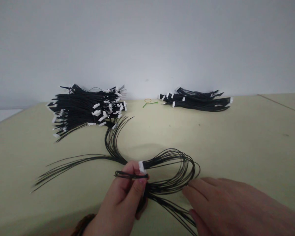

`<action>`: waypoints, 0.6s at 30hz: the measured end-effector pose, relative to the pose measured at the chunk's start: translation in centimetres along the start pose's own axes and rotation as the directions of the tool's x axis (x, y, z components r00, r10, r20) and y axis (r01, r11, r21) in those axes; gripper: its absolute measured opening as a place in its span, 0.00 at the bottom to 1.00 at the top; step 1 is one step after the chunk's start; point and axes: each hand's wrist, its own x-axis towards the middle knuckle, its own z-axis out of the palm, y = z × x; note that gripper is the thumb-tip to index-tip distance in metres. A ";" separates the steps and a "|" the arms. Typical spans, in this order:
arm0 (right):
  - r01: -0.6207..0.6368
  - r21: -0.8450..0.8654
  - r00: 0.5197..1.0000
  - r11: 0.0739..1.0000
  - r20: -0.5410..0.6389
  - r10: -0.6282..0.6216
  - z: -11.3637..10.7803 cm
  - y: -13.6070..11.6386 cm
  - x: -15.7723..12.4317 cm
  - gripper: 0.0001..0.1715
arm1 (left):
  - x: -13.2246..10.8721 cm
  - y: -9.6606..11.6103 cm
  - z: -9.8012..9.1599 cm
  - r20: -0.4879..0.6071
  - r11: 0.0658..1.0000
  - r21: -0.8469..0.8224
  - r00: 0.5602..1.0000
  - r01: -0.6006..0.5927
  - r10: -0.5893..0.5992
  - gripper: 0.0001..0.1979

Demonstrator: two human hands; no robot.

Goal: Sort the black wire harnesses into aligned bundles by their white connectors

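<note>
Fingers point(137, 186) of the left hand point(120, 203) close in a narrow pinch on a bundle of thin black wires point(169, 185), with thumb and fingertips gripping a short, tight loop of wire just below a white connector point(142, 167). Right hand point(226, 206): open, fingers extended and slightly parted, holding nothing, the fingertips at the lower edge of the wire loops.

The bundle lies on the tabletop between the hands, partly lifted by the left hand. Long loops curve to the right of the connector, one group of strands fans out to the left, another rises toward the far heap, and a lower group runs past the bottom edge of the view.

Beyond: a large heap of black wires with white connectors point(86, 108) at left, near the wall; a smaller heap of similar wires point(194, 100) at right. Between them lie an orange rubber band point(147, 100) and a green tie point(149, 104). The pale yellow-green tabletop point(236, 141) meets a white wall point(147, 42). A brown band point(83, 224) circles the left wrist.
</note>
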 end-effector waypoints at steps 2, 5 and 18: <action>-0.064 0.085 0.995 0.994 0.077 0.058 -0.2 -0.2 0.8 0.10 | -0.1 0.1 0.1 0.007 1.000 -0.010 1.000 -0.004 0.004 0.13; -0.236 0.273 0.956 0.933 0.238 0.172 -0.5 -0.4 2.0 0.09 | -0.2 0.2 0.2 0.016 1.000 -0.025 1.000 0.003 -0.003 0.12; -0.414 0.736 0.910 0.536 0.315 0.270 0.4 -1.1 3.4 0.07 | -0.7 -0.2 -0.3 0.035 0.997 0.054 0.998 -0.055 0.053 0.12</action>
